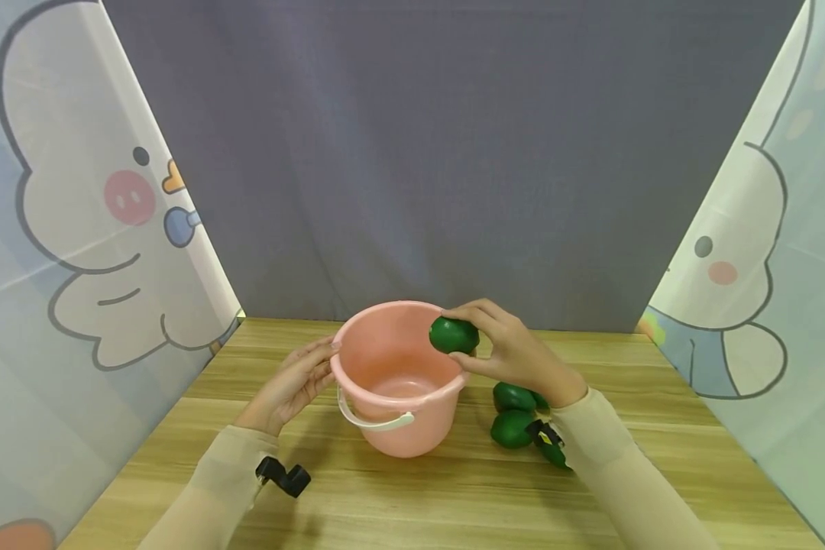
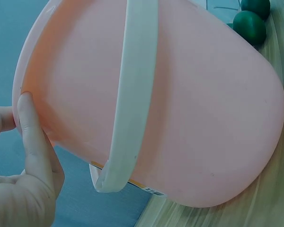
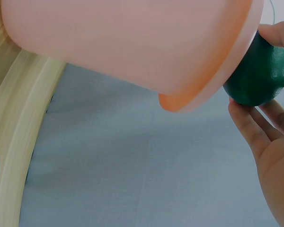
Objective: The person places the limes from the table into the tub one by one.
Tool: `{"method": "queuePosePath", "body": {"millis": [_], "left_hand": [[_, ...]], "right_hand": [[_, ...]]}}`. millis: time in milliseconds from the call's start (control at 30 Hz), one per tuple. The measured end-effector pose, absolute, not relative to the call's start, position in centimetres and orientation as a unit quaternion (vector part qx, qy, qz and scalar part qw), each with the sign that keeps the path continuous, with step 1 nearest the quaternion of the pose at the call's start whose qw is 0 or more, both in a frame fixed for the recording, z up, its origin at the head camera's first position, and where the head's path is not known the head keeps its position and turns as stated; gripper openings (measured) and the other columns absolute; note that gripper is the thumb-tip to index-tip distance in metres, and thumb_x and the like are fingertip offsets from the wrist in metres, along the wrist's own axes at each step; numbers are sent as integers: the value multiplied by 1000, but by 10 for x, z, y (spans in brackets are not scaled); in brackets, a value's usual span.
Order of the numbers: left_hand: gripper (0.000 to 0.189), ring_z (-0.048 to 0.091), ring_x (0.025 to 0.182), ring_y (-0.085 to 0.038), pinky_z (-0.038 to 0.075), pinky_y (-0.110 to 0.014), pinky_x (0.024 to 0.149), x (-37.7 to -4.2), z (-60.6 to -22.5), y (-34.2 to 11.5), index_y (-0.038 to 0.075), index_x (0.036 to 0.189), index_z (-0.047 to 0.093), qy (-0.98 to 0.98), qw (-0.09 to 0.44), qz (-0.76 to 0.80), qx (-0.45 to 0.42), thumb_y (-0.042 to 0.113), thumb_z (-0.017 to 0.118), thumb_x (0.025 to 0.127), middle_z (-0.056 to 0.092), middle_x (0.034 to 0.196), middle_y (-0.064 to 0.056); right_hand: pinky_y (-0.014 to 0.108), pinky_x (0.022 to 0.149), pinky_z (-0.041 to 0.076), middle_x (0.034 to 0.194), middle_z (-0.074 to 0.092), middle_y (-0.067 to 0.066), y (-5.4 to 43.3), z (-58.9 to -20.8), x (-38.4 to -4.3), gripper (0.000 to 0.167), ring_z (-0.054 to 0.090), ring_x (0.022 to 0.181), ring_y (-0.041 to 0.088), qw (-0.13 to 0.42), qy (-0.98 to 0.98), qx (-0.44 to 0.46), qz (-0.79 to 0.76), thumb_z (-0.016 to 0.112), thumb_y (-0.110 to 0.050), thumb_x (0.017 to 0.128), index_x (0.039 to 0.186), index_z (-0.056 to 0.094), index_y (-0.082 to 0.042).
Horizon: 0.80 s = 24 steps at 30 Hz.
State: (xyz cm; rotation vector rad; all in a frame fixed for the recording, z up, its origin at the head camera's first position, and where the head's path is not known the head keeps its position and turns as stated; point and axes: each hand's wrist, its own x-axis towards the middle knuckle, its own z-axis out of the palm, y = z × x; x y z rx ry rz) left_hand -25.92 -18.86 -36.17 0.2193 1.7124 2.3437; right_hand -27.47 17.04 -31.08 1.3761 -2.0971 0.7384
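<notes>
A pink plastic bucket (image 1: 412, 428) stands upright on the wooden table, its white handle (image 2: 135, 94) hanging down at the front. At the bucket's left side, my left hand (image 1: 299, 382) pinches the rim between thumb and fingers, as the left wrist view shows (image 2: 33, 161). My right hand (image 1: 505, 344) holds a dark green oval fruit (image 1: 453, 335) over the right part of the bucket's rim, thumb on one side and fingers on the other. In the right wrist view, that fruit (image 3: 260, 71) overlaps the rim's edge. The bucket's visible inside shows only its pink floor.
Several more dark green oval fruits (image 1: 512, 429) lie together on the table (image 1: 399, 504) right of the bucket, partly hidden by my right forearm. A grey cloth backdrop (image 1: 412, 153) rises behind the table, with cartoon-printed curtains (image 1: 82, 191) at both sides.
</notes>
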Motion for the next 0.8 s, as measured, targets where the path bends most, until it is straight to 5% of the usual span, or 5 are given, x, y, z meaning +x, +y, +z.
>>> {"method": "queuePosePath", "body": {"millis": [200,400,800], "left_hand": [[52,64,86,-5,57,-13,76,-259,-362,-189,-6,149,32,579,113,804,74,13,53,105,62,113,-5],[52,64,84,-5,57,-13,75,-258,-362,-190,-7,148,33,581,109,803,82,14,53,105,62,111,-5],[52,63,85,-5,57,-13,76,-260,-363,-189,-7,149,32,584,110,801,70,13,53,105,60,114,-6]], "right_hand": [[21,69,55,125,57,4,164,-311,-276,53,57,94,11,247,-776,511,277,80,-22,87,134,59,-9],[29,65,59,123,58,5,159,-312,-277,54,56,89,11,235,-776,512,282,81,-19,86,134,59,-9],[22,58,52,116,58,5,156,-318,-281,55,54,70,16,221,-786,508,276,82,-18,85,134,59,-9]]}}
